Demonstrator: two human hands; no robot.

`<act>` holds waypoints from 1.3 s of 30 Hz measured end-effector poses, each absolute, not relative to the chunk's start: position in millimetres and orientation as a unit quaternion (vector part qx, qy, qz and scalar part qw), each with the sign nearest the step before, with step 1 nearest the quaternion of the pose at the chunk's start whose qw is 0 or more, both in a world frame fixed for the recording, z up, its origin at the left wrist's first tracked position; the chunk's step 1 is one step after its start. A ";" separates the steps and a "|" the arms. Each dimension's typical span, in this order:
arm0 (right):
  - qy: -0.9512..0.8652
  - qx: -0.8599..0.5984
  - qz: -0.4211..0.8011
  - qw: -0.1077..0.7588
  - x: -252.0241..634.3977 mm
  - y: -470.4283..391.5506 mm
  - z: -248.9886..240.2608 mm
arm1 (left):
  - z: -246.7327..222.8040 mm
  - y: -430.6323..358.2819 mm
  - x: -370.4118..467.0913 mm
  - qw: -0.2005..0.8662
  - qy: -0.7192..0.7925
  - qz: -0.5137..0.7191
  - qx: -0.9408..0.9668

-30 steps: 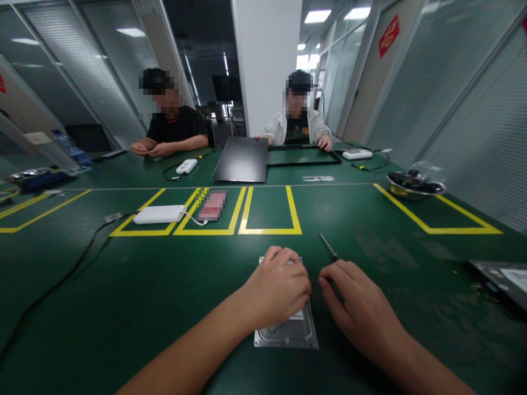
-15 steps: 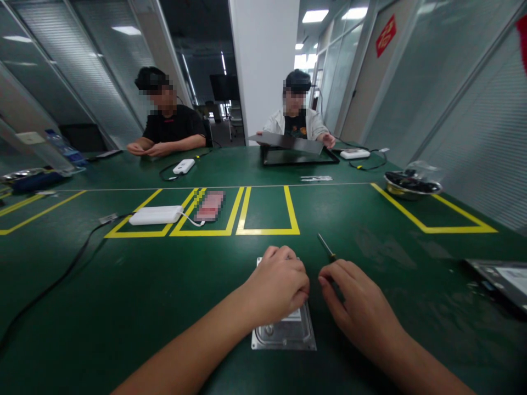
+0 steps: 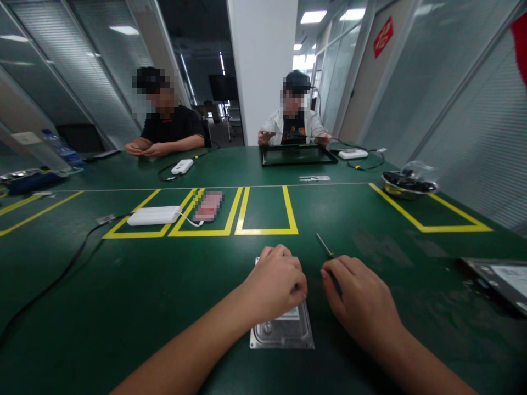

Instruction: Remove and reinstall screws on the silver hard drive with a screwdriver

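A silver hard drive lies flat on the green table in front of me, its label partly showing. My left hand covers the drive's upper part, fingers curled together near its right edge. Whatever those fingertips may pinch is hidden. To the right, my right hand is bent with its fingers closed over the handle end of a screwdriver. The screwdriver's thin metal shaft points forward and left, and most of the handle is out of sight under the hand.
Yellow tape marks areas ahead. A white power bank is cabled to a blurred phone. At right are a metal bowl of dark parts and another device. Two people sit opposite, one by a black frame.
My right hand has shifted slightly right, while my left hand stays over the hard drive. Across the table, a co-worker has tilted the dark panel to nearly edge-on.
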State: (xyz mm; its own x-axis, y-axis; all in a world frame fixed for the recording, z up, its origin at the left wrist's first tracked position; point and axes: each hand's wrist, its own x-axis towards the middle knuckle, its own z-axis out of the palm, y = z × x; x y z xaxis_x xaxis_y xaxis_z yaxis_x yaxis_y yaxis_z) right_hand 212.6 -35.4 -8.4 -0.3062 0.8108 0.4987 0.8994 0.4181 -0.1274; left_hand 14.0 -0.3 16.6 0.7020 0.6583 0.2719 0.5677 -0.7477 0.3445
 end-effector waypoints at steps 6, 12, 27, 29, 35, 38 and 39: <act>-0.775 -0.577 -0.185 0.180 216.4 -37.1 -3.6 | 21.6 -0.4 16.7 0.130 0.353 0.166 0.912; -0.772 -0.595 -0.177 0.138 220.1 -33.5 -7.0 | 20.2 -2.2 16.5 0.123 0.357 0.166 0.911; -0.719 -0.692 -0.069 -0.020 223.6 -27.9 0.4 | 17.2 -15.7 -5.5 0.161 0.357 0.173 0.904; -0.717 -0.694 -0.053 -0.027 225.4 -27.5 -0.8 | 15.3 -20.9 -7.8 0.160 0.348 0.175 0.907; -0.702 -0.711 -0.019 -0.041 228.4 -27.1 -0.5 | 11.2 -34.1 -11.2 0.152 0.350 0.186 0.905; -0.710 -0.703 -0.037 0.025 234.7 -24.8 -1.0 | 10.7 -37.1 -12.2 0.161 0.360 0.183 0.901; -0.714 -0.695 -0.048 0.075 237.8 -23.5 -1.0 | 10.7 -37.9 -12.4 0.163 0.362 0.179 0.900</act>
